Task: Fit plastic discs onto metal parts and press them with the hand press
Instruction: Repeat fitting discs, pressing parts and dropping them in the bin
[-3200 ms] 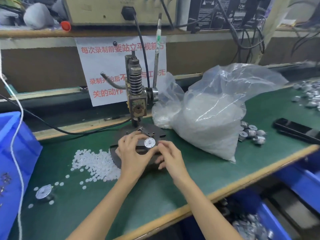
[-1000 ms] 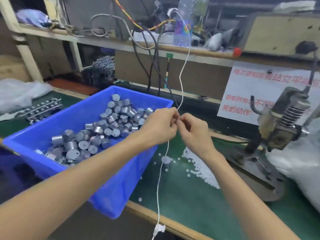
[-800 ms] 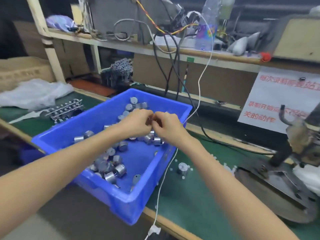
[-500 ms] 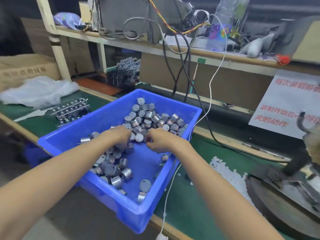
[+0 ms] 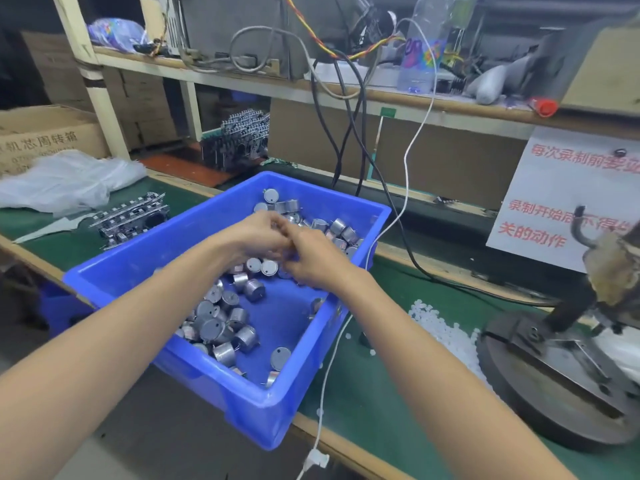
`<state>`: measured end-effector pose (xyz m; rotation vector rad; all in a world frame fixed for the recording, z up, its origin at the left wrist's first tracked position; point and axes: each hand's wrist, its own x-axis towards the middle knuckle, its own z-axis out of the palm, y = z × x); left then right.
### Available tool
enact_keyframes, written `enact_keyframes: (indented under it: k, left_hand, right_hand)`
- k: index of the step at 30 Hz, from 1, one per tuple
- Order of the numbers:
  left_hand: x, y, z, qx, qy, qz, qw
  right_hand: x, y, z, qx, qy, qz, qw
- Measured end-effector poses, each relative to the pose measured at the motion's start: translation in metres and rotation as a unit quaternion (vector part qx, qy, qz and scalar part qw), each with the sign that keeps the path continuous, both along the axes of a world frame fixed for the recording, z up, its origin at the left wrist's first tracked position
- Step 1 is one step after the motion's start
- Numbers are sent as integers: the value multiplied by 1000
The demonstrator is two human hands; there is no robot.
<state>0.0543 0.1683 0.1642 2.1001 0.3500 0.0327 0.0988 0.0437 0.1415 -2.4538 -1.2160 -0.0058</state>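
Head view, left hand (image 5: 258,237) and right hand (image 5: 318,261) meeting over the blue bin (image 5: 249,410) of metal parts (image 5: 221,327), both blurred, fingers curled, grip of each impossible to tell, white plastic discs (image 5: 446,334) heaped on the green table (image 5: 360,382) between bin and hand press (image 5: 609,271).

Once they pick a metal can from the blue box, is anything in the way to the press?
Nothing solid. The left hand and right hand hover over the metal parts in the blue bin. Toward the hand press, only a hanging white cable and loose plastic discs lie between, probably easy to clear.
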Motion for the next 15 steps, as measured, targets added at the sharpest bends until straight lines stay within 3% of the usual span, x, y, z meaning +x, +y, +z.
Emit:
enact_keyframes:
  k: [3,6,9,12,15]
  left_hand:
    - [2,-41,23,-54,-76,37,995]
    - [6,-87,35,-78,-108,12,991]
    - [10,-144,28,-82,-97,-27,992]
    - [10,-202,-1,-142,-85,-66,984]
    - [9,-231,-47,-136,-56,-70,987]
  right_hand:
    - [-1,-24,15,134,-15,-21,991]
    - [1,-69,22,244,16,-65,968]
    - [-1,-120,9,323,55,-148,933]
    - [-9,-169,-20,387,114,-213,890]
    - [-20,-213,-57,385,149,-257,874]
